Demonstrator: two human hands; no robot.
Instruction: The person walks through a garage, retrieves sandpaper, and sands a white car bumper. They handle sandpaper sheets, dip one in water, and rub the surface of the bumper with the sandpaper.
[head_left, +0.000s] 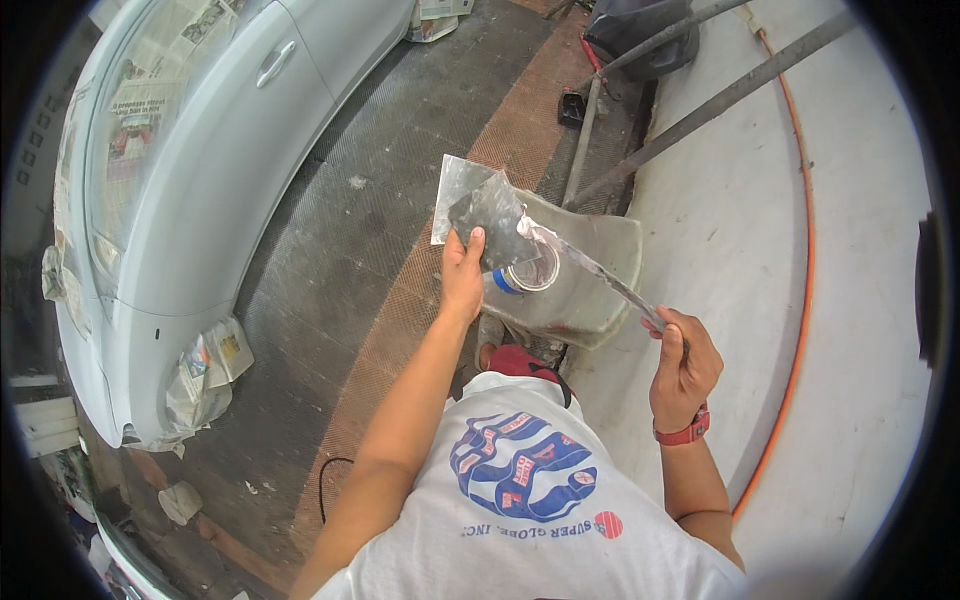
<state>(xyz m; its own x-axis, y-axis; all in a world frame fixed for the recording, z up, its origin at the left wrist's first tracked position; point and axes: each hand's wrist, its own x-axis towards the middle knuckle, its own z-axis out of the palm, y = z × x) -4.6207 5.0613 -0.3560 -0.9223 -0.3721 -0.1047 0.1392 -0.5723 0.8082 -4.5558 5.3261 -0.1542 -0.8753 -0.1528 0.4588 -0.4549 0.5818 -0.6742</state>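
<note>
My left hand (463, 275) grips a dark, square, flat plate (487, 212), thumb on top. A paler rectangular sheet (452, 185) shows from behind it; I cannot tell if the same fingers hold both. Between the fingertips of my right hand (687, 362) is a long, smeared mixing stick (605, 275). Its far end carries a lump of whitish paste (535, 231) at the plate's right edge. Just below that end, an open can (541, 272) with a blue outside and paste-coated inside stands on a worn, greyish seat (605, 240), partly hidden by the plate.
A pale car body (225, 150) with newspaper (140, 110) over its windows stands on the left. Metal poles (720, 105) slant across the upper right, near a dark bulky part (645, 40). An orange hose (805, 200) runs along the white wall (740, 230).
</note>
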